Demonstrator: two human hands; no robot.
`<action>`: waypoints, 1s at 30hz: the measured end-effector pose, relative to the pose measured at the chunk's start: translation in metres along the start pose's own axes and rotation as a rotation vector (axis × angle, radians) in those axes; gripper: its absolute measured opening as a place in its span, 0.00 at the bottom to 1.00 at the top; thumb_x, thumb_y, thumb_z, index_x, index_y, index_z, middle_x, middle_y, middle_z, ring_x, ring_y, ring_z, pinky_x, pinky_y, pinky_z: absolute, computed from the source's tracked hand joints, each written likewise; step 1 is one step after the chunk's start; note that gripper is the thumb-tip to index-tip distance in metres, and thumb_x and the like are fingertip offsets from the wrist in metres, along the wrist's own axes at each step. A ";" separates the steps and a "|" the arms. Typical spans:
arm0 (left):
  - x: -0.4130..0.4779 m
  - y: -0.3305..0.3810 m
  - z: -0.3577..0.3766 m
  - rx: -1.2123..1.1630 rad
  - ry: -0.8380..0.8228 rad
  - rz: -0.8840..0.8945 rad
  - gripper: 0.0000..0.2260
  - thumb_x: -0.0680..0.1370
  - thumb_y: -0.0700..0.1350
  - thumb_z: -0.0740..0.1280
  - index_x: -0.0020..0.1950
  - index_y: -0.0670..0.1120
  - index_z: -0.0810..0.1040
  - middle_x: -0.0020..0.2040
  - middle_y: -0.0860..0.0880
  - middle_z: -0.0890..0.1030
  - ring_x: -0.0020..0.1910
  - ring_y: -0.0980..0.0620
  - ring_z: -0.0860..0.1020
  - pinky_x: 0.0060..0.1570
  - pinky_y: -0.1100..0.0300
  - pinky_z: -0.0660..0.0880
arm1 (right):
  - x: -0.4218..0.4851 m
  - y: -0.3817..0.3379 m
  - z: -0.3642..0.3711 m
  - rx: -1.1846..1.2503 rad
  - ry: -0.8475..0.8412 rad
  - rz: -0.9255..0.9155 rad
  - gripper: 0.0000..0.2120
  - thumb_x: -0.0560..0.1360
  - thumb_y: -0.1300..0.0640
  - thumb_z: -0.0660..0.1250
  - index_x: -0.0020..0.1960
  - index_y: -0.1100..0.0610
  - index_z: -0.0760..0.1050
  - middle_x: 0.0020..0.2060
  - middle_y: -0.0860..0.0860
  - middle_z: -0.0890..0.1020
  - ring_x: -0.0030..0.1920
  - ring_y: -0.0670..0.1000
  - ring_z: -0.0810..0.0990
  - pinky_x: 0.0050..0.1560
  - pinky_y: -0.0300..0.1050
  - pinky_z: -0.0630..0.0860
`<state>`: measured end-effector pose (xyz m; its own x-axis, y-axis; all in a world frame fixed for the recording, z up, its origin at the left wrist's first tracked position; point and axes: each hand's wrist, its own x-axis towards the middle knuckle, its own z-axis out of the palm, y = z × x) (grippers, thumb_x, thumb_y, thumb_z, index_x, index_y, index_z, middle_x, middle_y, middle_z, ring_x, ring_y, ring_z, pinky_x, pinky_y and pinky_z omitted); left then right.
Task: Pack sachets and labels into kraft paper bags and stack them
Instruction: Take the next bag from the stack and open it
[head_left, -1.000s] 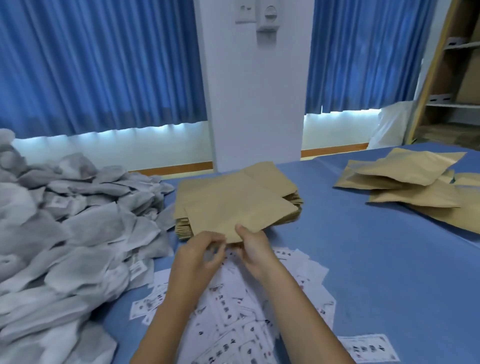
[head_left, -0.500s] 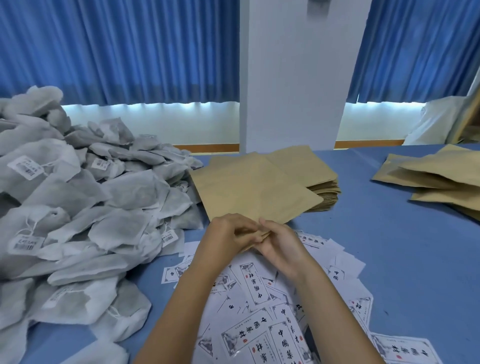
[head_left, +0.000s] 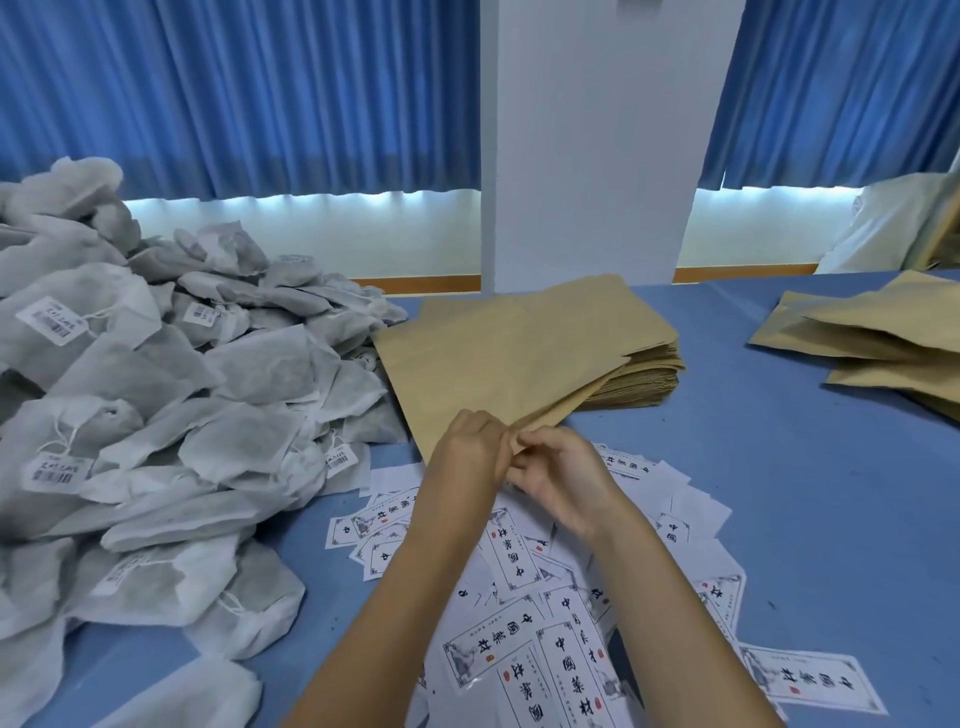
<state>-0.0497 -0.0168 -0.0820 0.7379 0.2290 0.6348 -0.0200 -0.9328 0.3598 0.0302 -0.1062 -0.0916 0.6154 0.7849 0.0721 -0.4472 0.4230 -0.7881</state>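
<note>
One kraft bag (head_left: 498, 374) is in our hands, its far end resting on the stack of flat bags (head_left: 631, 376), its near corner pinched between both hands. Left hand (head_left: 467, 449) and right hand (head_left: 558, 478) are together, fingertips closed on the bag's mouth edge. Change over the last second: we had the bag by its near edge with hands slightly apart; now they meet at one corner, and the bag lies more skewed across the stack. We judge this as working the two paper layers apart to open the mouth; nothing is inside yet, so filling has not begun.

Edges and room: sachet heap (head_left: 156, 405) sits left, its nearest pouches just beside the bag's left edge. Loose labels (head_left: 519, 561) lie under our wrists and forearms, some overlapping. Filled bags (head_left: 862, 338) are piled at right, well apart. Bare blue table (head_left: 779, 467) lies between stack and pile, open for setting down.
</note>
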 end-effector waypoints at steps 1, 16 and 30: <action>0.000 0.001 -0.001 0.021 0.007 0.005 0.06 0.72 0.28 0.68 0.37 0.35 0.78 0.35 0.40 0.77 0.37 0.42 0.76 0.41 0.53 0.67 | 0.000 0.001 0.002 -0.012 0.031 -0.020 0.13 0.74 0.72 0.50 0.36 0.62 0.68 0.26 0.60 0.75 0.30 0.54 0.78 0.37 0.46 0.79; -0.006 0.007 0.001 0.080 0.069 -0.089 0.09 0.60 0.24 0.70 0.34 0.35 0.79 0.32 0.41 0.79 0.32 0.44 0.77 0.30 0.55 0.76 | 0.005 0.021 0.019 -0.434 0.209 -0.093 0.26 0.74 0.73 0.50 0.23 0.54 0.67 0.20 0.49 0.67 0.25 0.44 0.65 0.29 0.38 0.59; -0.002 -0.009 0.000 -0.123 0.157 -0.270 0.05 0.76 0.34 0.64 0.44 0.36 0.79 0.38 0.42 0.77 0.39 0.46 0.74 0.39 0.57 0.66 | 0.004 0.024 0.018 -0.318 0.237 -0.052 0.15 0.76 0.73 0.52 0.43 0.64 0.76 0.32 0.55 0.80 0.36 0.49 0.80 0.42 0.42 0.78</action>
<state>-0.0515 -0.0090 -0.0863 0.6149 0.5125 0.5994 0.0742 -0.7943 0.6030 0.0100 -0.0845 -0.0993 0.7814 0.6240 0.0034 -0.2109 0.2693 -0.9397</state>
